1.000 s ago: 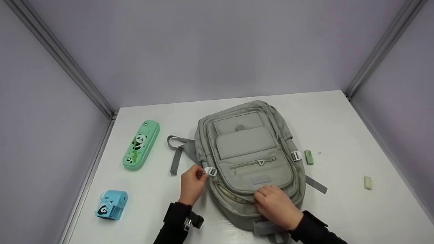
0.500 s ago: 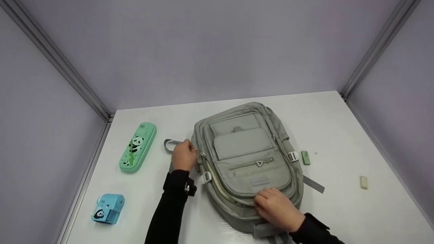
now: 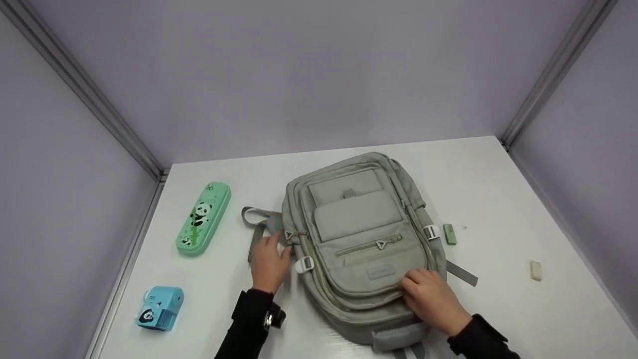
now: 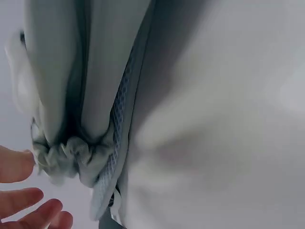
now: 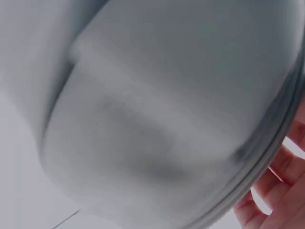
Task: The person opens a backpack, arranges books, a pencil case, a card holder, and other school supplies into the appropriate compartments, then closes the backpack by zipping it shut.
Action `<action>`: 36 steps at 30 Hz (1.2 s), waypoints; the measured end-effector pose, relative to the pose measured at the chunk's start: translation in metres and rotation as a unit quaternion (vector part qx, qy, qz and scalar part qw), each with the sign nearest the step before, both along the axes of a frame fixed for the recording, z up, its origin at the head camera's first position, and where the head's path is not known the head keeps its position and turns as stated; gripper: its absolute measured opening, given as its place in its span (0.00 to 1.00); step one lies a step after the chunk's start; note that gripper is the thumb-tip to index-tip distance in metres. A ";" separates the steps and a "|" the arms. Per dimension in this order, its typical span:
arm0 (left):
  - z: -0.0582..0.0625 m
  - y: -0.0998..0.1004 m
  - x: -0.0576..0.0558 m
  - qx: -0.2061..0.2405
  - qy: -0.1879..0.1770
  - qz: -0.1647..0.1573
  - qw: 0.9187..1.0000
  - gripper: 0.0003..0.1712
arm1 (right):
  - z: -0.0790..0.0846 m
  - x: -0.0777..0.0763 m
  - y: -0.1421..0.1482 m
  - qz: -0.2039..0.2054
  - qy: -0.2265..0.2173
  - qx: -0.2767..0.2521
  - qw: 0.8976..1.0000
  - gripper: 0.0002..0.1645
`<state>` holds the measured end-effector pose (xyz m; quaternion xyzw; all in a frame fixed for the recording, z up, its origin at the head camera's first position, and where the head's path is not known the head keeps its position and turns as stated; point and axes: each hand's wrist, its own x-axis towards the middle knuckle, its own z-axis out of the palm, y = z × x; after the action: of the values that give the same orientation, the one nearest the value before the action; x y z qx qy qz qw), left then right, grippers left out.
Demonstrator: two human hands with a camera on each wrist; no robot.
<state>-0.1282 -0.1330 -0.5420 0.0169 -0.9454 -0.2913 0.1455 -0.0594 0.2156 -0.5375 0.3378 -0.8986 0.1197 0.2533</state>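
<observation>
A grey-green backpack (image 3: pixel 359 264) lies front side up on the white table, its bottom toward the back. My left hand (image 3: pixel 269 262) is at its left side, just below a zipper pull (image 3: pixel 289 235) and beside a white buckle (image 3: pixel 305 265). In the left wrist view its fingers (image 4: pixel 43 212) are spread, with nothing between them and the gathered fabric (image 4: pixel 81 157) close by. My right hand (image 3: pixel 431 299) is at the lower right rim of the front pocket. In the right wrist view its loosely bent fingers (image 5: pixel 281 176) lie along the bag's edge, partly hidden by it.
A green panda pencil case (image 3: pixel 204 219) and a blue panda pencil sharpener (image 3: pixel 160 307) lie on the left. To the right are a small green block (image 3: pixel 449 234) and a pale block (image 3: pixel 536 270). Straps (image 3: pixel 461 272) stick out from the bag. Grey panels surround the table.
My left hand first pulled the zipper up the bag's left side, then came off it and moved down a little. The right hand has shifted right along the pocket rim.
</observation>
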 end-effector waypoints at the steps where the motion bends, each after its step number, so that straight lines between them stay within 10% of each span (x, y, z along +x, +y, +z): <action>1: 0.000 0.002 0.009 0.003 0.005 -0.012 1.000 0.19 | 0.000 -0.001 0.004 -0.007 -0.001 0.000 1.000 0.18; 10: 0.015 0.035 0.076 0.016 0.028 -0.192 0.981 0.04 | 0.017 -0.010 0.016 0.005 0.027 -0.044 0.999 0.19; 16: 0.034 0.052 0.092 -0.002 0.026 -0.303 0.953 0.08 | 0.050 -0.027 0.013 0.018 0.063 -0.120 0.991 0.17; 22: 0.050 0.064 0.075 -0.062 0.154 -0.270 0.948 0.19 | 0.082 -0.050 0.003 0.000 0.097 -0.180 0.979 0.13; 30: 0.075 0.067 0.045 -0.097 0.210 -0.222 0.947 0.21 | 0.099 -0.067 -0.003 -0.021 0.105 -0.225 0.968 0.11; 36: 0.085 0.068 0.035 -0.102 0.215 -0.194 0.952 0.21 | 0.092 -0.069 0.008 -0.008 0.062 -0.192 0.979 0.18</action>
<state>-0.0931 -0.0649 -0.4571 -0.2448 -0.9015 -0.2127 0.2866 -0.1281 0.2231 -0.4456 0.2823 -0.8440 0.2666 0.3701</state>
